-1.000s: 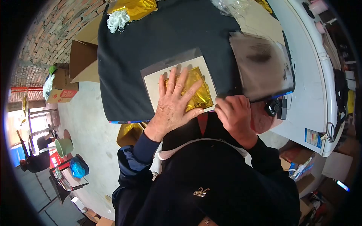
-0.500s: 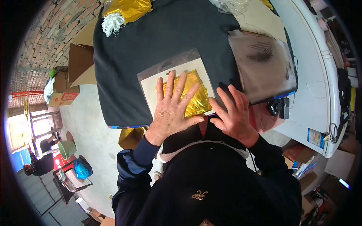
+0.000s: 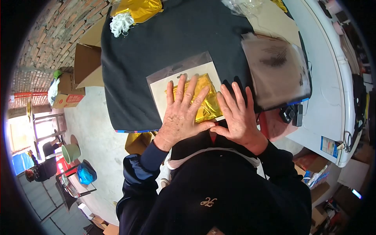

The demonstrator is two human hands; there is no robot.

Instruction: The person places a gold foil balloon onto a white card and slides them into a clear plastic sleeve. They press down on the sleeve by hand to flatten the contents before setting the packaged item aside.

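Observation:
My left hand [image 3: 180,117] lies flat with fingers spread over a folded gold foil packet [image 3: 210,103]. The packet rests on a white card [image 3: 158,93] with a hang hole near its top. A clear plastic sleeve [image 3: 203,58] extends past the card's upper edge. My right hand [image 3: 238,119] is open at the card's right edge, fingers stretched forward and apart. Its thumb points inward, close to my left thumb, near the card's lower edge. Part of the foil is hidden under my left fingers.
Black cloth [image 3: 176,35] covers the table. To the right lies a stack of clear plastic bags [image 3: 280,74], with a black device [image 3: 290,113] near it. Gold foil [image 3: 145,9] and white string [image 3: 121,24] lie at the far left. A cardboard box [image 3: 89,64] stands left; a person [image 3: 45,168] is in the background.
My right hand has shifted inward, and its fingers now point forward along the card's right edge. My left hand stays spread on the foil. The whole view has shifted slightly.

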